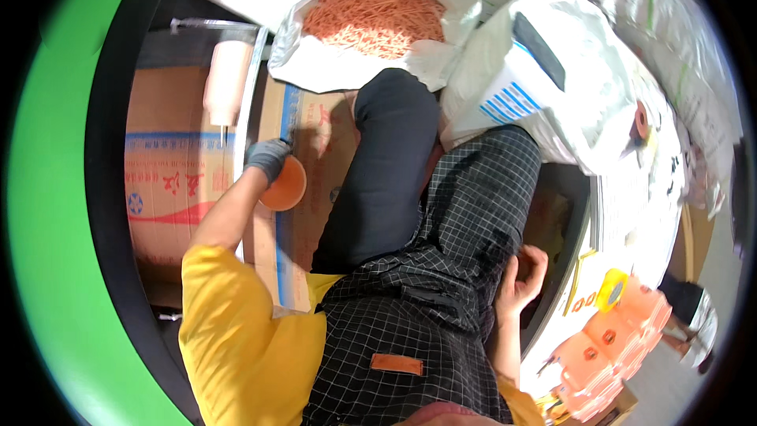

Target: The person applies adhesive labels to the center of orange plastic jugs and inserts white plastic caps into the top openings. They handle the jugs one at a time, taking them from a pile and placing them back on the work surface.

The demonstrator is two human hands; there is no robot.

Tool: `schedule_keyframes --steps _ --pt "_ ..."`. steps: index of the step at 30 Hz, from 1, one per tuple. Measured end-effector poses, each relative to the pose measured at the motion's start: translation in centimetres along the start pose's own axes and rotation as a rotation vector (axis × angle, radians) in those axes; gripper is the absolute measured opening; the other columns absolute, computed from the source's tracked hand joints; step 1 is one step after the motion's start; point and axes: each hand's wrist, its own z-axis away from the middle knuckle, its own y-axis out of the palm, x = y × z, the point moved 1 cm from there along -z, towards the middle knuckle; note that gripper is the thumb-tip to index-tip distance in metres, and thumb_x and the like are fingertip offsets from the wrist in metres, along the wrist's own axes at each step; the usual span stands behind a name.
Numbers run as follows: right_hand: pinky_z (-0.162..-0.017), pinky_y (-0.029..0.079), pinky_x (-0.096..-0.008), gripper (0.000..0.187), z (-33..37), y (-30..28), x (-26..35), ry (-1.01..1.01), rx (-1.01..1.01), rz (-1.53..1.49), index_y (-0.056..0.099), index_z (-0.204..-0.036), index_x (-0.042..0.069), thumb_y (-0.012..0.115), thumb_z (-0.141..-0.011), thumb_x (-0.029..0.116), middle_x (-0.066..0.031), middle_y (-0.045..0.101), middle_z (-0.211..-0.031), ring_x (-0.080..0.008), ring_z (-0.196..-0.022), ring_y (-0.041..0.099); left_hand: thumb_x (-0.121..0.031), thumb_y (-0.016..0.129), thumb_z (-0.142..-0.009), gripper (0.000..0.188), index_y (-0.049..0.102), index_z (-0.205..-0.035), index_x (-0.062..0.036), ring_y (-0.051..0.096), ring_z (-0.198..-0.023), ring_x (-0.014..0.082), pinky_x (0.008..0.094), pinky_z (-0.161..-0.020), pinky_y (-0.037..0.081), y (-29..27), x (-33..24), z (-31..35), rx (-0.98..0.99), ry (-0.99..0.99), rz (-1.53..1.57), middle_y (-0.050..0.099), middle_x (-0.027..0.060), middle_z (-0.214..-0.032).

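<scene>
My left hand [268, 159], in a dark grey glove, is closed on the edge of a round orange piece [287, 188] that looks like a shallow bowl. The piece is over a brown cardboard surface [311, 225] left of my knee; the fingers partly cover it. Just beyond that hand lies a pale pink bottle [227, 79] with a thin nozzle, above another cardboard surface [169, 189]. My right hand [523, 279] is bare and rests beside my right thigh, fingers loosely curled with a gap to the thumb. Nothing shows in it.
A white bag [288, 63] of thin orange-pink strips [374, 20] stands beyond my knees. To its right is a white plastic bag [587, 71]. At the lower right are orange moulded pieces [607, 339] and a yellow object [613, 290]. Another person [694, 315] is at the far right.
</scene>
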Motion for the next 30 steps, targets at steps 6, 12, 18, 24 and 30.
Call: schedule_keyframes --steps 6,12,18,24,30 --pt "-0.092 0.054 -0.0303 0.026 -4.1 6.7 5.2 0.167 0.3 -0.447 0.066 -0.118 -0.002 0.069 -0.093 -0.008 -0.0084 0.069 -0.108 -0.0193 -0.103 0.067 0.005 0.055 -0.091 0.049 0.067 -0.138 -0.0074 0.067 -0.128 0.0294 0.0374 -0.108 0.051 -19.0 -3.9 12.8 -1.176 -0.037 0.525 0.068 0.0151 -0.141" --pt "-0.12 0.04 -0.0417 0.118 -11.1 8.6 6.8 0.158 0.278 -1.404 0.025 -0.166 0.002 0.087 -0.082 0.056 -0.0203 0.042 -0.164 -0.0282 -0.147 0.048 -0.017 0.073 -0.097 0.052 0.059 -0.144 0.0009 0.058 -0.136 0.0279 0.0409 -0.116 0.044 -20.7 -14.6 14.7 -0.81 0.433 1.822 0.061 0.015 -0.147" --pt "-0.116 0.047 -0.0427 0.112 -9.9 1.5 7.4 0.248 0.159 -1.243 0.044 -0.152 -0.005 0.092 -0.073 0.057 -0.0165 0.058 -0.148 -0.0249 -0.135 0.059 -0.012 0.069 -0.093 0.049 0.059 -0.141 -0.0037 0.062 -0.124 0.0427 0.0465 -0.109 0.049 -21.2 -19.9 12.1 -0.825 0.624 0.441 0.063 0.0223 -0.137" --pt "-0.106 0.047 -0.0463 0.1 -5.4 6.3 9.9 -0.187 -0.028 -0.233 0.05 -0.146 0.0 0.099 -0.063 0.029 -0.015 0.063 -0.131 -0.0338 -0.123 0.062 -0.029 0.076 -0.094 0.06 0.055 -0.142 -0.0004 0.062 -0.122 0.0407 0.05 -0.107 0.049 -28.7 -25.2 18.2 -1.041 0.789 0.797 0.063 0.0183 -0.136" --pt "-0.104 0.042 -0.0488 0.078 -4.3 7.7 11.2 -0.425 -0.04 -0.034 0.048 -0.145 -0.005 0.079 -0.084 0.03 -0.024 0.061 -0.134 -0.0419 -0.122 0.059 -0.044 0.068 -0.098 0.037 0.067 -0.119 -0.0133 0.062 -0.12 0.0288 0.056 -0.11 0.046 -23.5 -27.0 19.7 -1.229 0.691 0.367 0.067 0.0062 -0.126"
